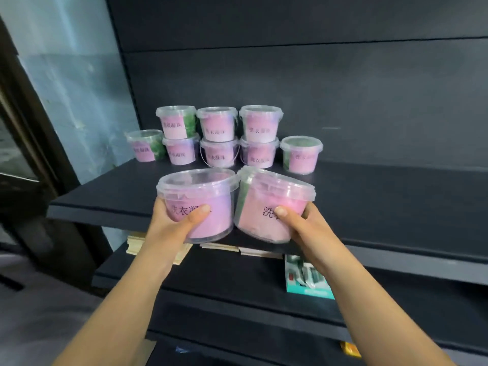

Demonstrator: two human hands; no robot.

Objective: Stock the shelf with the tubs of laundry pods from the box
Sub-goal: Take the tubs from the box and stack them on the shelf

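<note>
I hold two clear tubs with pink labels in front of the dark shelf (383, 196). My left hand (177, 220) grips the left tub (208, 204), which is upright. My right hand (298, 223) grips the right tub (266, 207), which tilts to the right. The two tubs touch each other just above the shelf's front edge. At the back of the shelf stand several more tubs (216, 138): three stacks two high, plus a single tub at the left end (145, 145) and another at the right end (301, 154). The box is out of view.
The shelf's right half (409, 186) is bare. A lower shelf (237, 281) carries wooden pieces (137, 244) and a teal packet (306, 281). An orange item (350, 350) lies lower still. A grey wall and a dark door frame (34, 122) stand to the left.
</note>
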